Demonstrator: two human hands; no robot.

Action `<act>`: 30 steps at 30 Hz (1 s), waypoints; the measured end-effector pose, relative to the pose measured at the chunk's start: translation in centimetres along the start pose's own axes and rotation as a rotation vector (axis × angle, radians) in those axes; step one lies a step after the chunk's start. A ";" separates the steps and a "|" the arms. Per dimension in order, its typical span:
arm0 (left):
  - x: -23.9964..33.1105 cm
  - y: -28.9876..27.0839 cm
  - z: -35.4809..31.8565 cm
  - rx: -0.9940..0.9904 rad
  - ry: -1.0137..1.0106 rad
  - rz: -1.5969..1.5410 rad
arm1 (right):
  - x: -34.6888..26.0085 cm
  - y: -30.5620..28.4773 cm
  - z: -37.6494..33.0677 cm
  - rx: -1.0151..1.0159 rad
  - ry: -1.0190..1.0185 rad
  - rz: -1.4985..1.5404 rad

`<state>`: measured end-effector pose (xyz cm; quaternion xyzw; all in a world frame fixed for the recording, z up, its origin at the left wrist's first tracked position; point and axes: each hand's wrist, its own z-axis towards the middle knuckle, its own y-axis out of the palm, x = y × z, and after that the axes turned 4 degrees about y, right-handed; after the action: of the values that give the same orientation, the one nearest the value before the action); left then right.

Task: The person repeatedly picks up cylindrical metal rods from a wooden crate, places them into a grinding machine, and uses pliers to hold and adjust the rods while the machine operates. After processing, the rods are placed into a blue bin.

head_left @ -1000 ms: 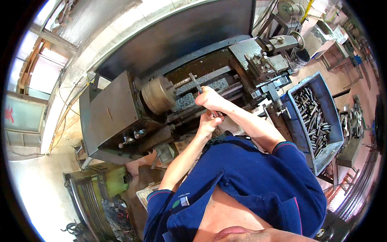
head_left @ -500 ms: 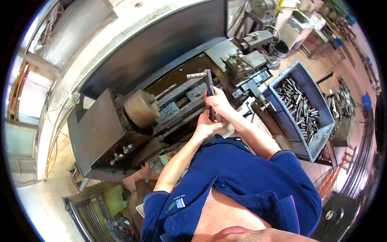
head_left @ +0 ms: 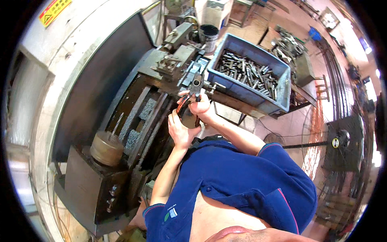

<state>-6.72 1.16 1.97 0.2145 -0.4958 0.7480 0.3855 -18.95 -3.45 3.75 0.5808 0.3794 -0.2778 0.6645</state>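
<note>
In front of my waist, both my hands grip a pair of pliers with black and orange handles (head_left: 182,104). My left hand (head_left: 181,131) closes round the lower part of the handles, its thumb and fingers curved. My right hand (head_left: 201,107) is closed higher up, just below the dark jaws. At the jaws a metal tube (head_left: 196,82) shows its round open end toward me. How tightly the jaws hold it cannot be made out. The pliers are up in front of the lathe carriage (head_left: 171,64), beside the corner of a blue bin.
A blue bin (head_left: 286,90) holds many metal pins or tubes. To the left is the lathe, with its chuck (head_left: 107,148), a drill bit (head_left: 118,123) and chips on the bed. Behind the bin stand a dark bucket (head_left: 209,36) and piled metal parts (head_left: 288,44).
My view has turned right, so the lathe sits farther left and the bin nearer the middle. The pliers have turned too: the tube, earlier seen side-on, now shows its end.
</note>
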 end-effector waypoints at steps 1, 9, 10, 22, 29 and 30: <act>0.5 0.1 0.0 0.005 0.029 -0.006 | -0.2 -0.4 -0.2 0.028 0.031 -0.022; 1.4 3.6 -4.0 -0.328 -0.079 -0.048 | 0.3 -4.8 -6.4 0.305 0.095 -0.314; 2.1 3.7 -4.3 -0.353 -0.088 -0.054 | 0.3 -5.2 -7.3 0.329 0.141 -0.221; 8.4 7.7 1.8 -0.502 0.091 -0.106 | -8.0 -14.4 -4.1 0.385 0.219 0.026; 4.9 5.7 -2.3 -0.318 -0.440 -0.584 | -11.6 -24.4 -0.6 0.187 0.387 0.580; 6.1 4.6 -2.0 -0.237 -0.526 -0.738 | -12.0 -23.7 -1.8 0.181 0.333 0.571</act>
<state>-13.94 4.27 2.79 0.5132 -0.5495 0.4193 0.5088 -45.14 -6.54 0.28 0.7574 0.2787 -0.0146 0.5904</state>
